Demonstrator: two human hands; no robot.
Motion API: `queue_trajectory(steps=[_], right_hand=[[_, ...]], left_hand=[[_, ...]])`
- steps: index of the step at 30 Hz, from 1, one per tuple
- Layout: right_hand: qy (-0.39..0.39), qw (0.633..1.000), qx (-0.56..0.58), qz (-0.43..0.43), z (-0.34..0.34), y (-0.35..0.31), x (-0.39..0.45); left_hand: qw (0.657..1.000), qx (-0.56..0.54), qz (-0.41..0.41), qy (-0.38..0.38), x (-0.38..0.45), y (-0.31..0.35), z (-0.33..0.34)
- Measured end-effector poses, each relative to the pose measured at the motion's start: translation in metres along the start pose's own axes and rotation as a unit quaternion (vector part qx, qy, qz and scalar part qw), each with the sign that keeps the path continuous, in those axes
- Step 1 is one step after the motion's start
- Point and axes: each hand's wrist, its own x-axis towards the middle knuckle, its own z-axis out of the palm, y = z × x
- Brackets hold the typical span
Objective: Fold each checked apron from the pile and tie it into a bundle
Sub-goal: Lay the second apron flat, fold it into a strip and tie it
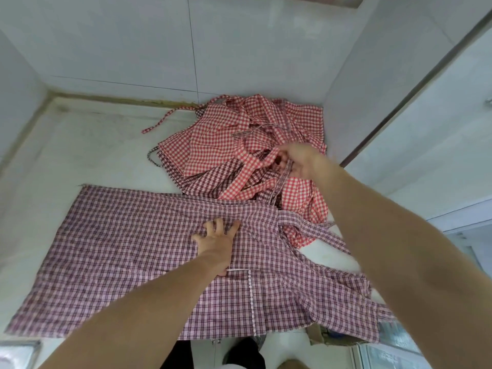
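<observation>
Flat, left hand (215,242) on apron (119,249) — right hand (300,162) pinching strap (255,162).

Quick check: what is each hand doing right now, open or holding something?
Left hand: open, fingers spread, pressing the purple checked apron flat.
Right hand: blurred, fingers curled around a strap above the apron pile.
</observation>
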Motion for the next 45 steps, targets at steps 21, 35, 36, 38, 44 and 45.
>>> queue_trajectory(steps=[21,35,36,38,44,45], right_hand=[[0.11,0.958,-0.03,-0.263,-0.063,-0.147,-0.009],[0.028,0.825,-0.494,-0.272,0.035,0.188,-0.052],[0.038,0.815,-0.53,-0.232,0.029,0.201,-0.047],[0.069,0.818,-0.55,-0.155,0.014,0.219,-0.037],[0.094,0.85,-0.504,-0.118,-0.006,0.224,-0.033],[0.104,0.85,-0.5,-0.126,-0.008,0.226,-0.038]], left_hand=[[1.0,0.008,0.009,-0.005,-0.002,0.0,0.0],[0.999,0.037,0.018,-0.016,-0.005,0.0,-0.005],[0.999,0.037,0.022,-0.018,-0.006,0.0,-0.004],[0.999,0.032,0.031,-0.021,-0.007,-0.003,-0.003],[0.997,0.058,0.037,-0.029,-0.011,-0.01,0.004],[0.997,0.058,0.037,-0.026,-0.013,-0.013,0.004]])
